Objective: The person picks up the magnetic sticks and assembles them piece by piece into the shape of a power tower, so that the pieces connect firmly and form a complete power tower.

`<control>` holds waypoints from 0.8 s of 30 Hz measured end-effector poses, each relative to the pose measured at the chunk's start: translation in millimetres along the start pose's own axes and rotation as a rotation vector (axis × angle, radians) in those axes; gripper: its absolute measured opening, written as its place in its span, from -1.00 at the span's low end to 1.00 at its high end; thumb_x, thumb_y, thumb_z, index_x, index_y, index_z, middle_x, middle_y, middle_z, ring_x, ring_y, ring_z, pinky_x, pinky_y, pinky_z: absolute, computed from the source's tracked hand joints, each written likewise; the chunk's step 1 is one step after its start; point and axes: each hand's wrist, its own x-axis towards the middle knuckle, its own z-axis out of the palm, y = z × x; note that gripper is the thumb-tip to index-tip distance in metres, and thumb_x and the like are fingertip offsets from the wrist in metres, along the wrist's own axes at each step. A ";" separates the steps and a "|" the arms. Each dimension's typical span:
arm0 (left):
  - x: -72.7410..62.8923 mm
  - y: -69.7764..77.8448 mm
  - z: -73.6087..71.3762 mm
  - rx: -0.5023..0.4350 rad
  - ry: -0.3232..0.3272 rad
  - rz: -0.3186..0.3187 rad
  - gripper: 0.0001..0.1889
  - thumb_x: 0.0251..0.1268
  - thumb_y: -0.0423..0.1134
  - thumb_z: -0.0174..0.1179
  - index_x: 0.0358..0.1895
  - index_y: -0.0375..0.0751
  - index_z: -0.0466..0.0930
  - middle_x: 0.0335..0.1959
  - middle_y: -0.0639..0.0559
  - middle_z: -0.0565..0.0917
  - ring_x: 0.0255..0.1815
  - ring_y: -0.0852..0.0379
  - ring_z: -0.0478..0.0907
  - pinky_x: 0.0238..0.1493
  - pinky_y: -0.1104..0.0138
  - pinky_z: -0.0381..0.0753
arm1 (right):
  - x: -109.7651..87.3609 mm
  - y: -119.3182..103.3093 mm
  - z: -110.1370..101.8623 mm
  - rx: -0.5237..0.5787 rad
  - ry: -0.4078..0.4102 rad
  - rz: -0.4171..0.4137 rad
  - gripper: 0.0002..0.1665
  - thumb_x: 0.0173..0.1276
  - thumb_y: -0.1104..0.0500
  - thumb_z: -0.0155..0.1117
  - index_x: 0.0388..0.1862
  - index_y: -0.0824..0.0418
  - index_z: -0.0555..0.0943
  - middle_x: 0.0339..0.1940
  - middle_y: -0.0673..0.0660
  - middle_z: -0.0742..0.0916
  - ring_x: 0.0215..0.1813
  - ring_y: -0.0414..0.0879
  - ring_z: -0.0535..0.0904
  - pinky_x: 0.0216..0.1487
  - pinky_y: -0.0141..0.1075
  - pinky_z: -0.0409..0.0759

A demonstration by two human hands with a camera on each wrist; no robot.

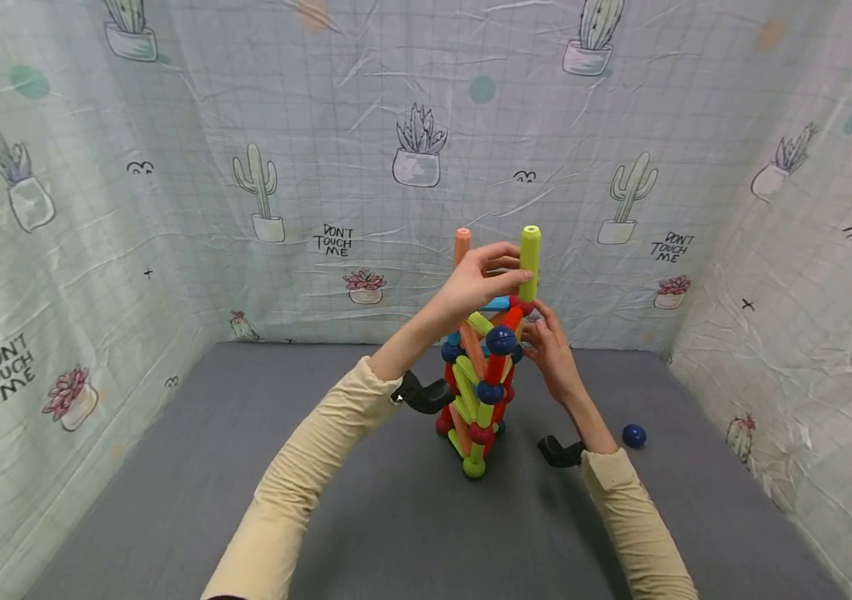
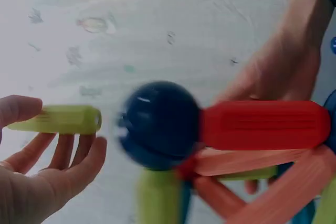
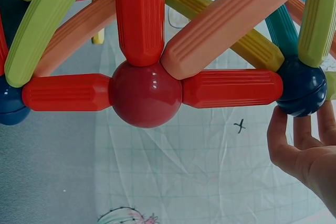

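A tall tower of coloured magnetic sticks and balls [image 1: 484, 414] stands upright on the grey table. At its top, my left hand [image 1: 480, 279] pinches an upright yellow-green stick [image 1: 530, 258] between thumb and fingers. This stick's lower end is right at a red ball [image 1: 522, 306]. On the tower's right side, my right hand [image 1: 555, 354] holds near the top with bent fingers. Its fingertips are against a blue ball [image 3: 302, 86] in the right wrist view; the thumb is hidden there. In the left wrist view, a large blue ball [image 2: 160, 124] sits beside a red stick [image 2: 265, 124].
An orange stick [image 1: 463, 243] rises from the tower's back left corner, close to my left hand. One loose blue ball [image 1: 633, 435] lies on the table [image 1: 366, 517] by my right forearm. Cloth walls printed with cacti [image 1: 418, 150] surround the table's back and sides.
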 end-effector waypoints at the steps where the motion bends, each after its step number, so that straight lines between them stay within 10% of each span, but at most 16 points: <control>1: 4.6 -4.4 1.4 0.027 0.012 -0.001 -0.70 0.23 -0.32 0.05 0.03 -0.31 0.42 -0.02 -0.20 0.53 -0.03 0.04 0.53 -0.03 0.30 0.54 | 0.2 1.0 -0.1 0.007 0.002 0.000 -0.52 0.47 -0.03 -0.37 0.34 -0.05 0.07 -0.15 -0.16 0.61 -0.04 -0.25 0.49 0.00 -0.24 0.39; 12: 26.3 -39.2 7.3 0.256 0.152 0.013 -0.61 0.24 -0.33 0.05 0.15 -0.27 0.35 0.04 -0.26 0.52 0.00 -0.10 0.54 -0.07 0.29 0.56 | 0.6 5.4 1.5 0.019 -0.001 0.008 -0.53 0.47 -0.01 -0.37 0.34 -0.08 0.08 -0.20 -0.17 0.60 -0.07 -0.26 0.49 -0.04 -0.23 0.39; 17: 22.9 -25.9 11.1 0.306 0.200 0.109 -0.55 0.23 -0.33 0.05 0.20 -0.25 0.26 0.11 -0.22 0.46 0.09 -0.05 0.48 0.04 0.32 0.49 | 0.6 5.8 0.7 0.016 -0.005 -0.004 -0.52 0.48 0.00 -0.39 0.35 -0.06 0.07 -0.20 -0.17 0.59 -0.06 -0.27 0.48 -0.04 -0.26 0.40; 24: 15.2 19.4 7.5 0.136 0.243 0.414 -0.56 0.22 -0.46 0.01 0.19 -0.38 0.23 0.13 -0.28 0.42 0.14 -0.03 0.43 0.11 0.31 0.44 | 0.6 5.9 -0.9 0.018 -0.005 -0.032 -0.53 0.48 0.03 -0.39 0.35 -0.04 0.08 -0.20 -0.17 0.61 -0.05 -0.27 0.49 -0.02 -0.30 0.41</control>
